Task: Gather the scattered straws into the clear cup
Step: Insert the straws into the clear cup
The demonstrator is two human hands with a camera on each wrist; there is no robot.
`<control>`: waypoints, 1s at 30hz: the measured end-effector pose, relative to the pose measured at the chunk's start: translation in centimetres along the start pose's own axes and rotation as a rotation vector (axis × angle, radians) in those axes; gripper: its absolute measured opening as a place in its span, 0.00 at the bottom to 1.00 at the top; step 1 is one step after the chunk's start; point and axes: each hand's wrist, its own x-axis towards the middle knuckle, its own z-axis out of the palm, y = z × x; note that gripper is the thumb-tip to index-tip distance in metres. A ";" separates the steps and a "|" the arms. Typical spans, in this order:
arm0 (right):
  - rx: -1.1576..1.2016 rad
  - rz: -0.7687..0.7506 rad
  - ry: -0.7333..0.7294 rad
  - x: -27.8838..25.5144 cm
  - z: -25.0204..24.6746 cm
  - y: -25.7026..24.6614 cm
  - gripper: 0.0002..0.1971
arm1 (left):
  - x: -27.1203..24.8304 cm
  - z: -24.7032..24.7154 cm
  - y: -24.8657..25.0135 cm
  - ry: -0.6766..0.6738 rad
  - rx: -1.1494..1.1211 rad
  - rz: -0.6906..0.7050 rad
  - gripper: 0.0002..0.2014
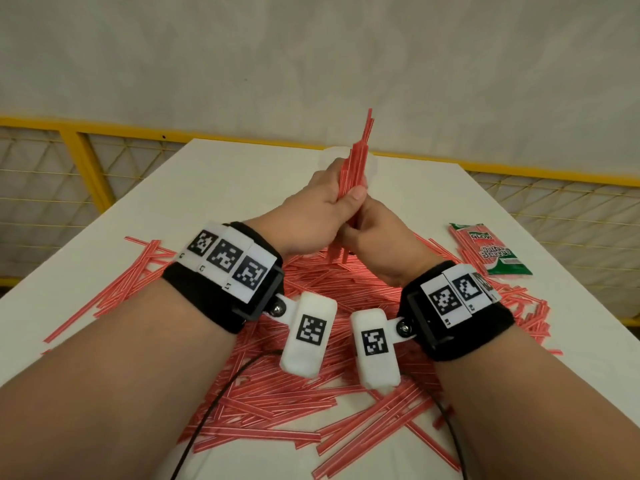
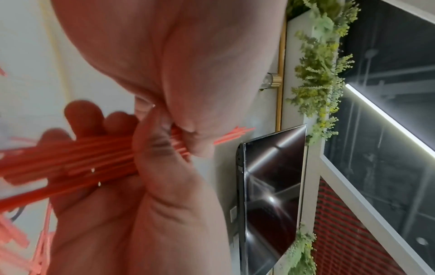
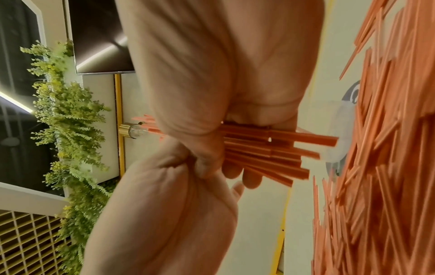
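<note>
A bundle of thin red straws [image 1: 358,157] stands upright above the middle of the white table [image 1: 207,188]. My left hand [image 1: 311,209] grips it higher up, with the thumb across the front. Just below, my right hand [image 1: 377,237] wraps round its lower part. The wrist views show the same bundle [image 2: 70,167] [image 3: 259,147] passing through both fists, its lower ends uneven. Many more straws [image 1: 311,393] lie scattered on the table under my forearms. A clear cup [image 3: 339,141] shows faintly past the bundle's ends in the right wrist view; in the head view my hands mostly hide it.
A green and red straw packet [image 1: 491,251] lies on the table to the right. A yellow mesh fence [image 1: 79,161] borders the table's far and side edges. Black cables [image 1: 214,393] trail over the straws near me.
</note>
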 end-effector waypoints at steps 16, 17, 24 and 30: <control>-0.118 0.029 -0.055 0.2 -1.0 1.8 0.03 | 0.4 -1.9 0.9 0.102 0.114 0.245 0.34; -0.135 0.035 -0.057 0.1 -1.0 1.8 0.04 | 0.4 -1.9 0.7 0.105 0.170 0.224 0.32; -0.081 0.059 -0.018 0.2 -0.7 1.9 0.04 | 0.4 -2.1 0.5 0.111 0.195 0.220 0.37; -0.034 0.065 0.024 0.1 -0.5 2.0 0.12 | 0.6 -2.2 0.0 0.051 0.414 0.122 0.24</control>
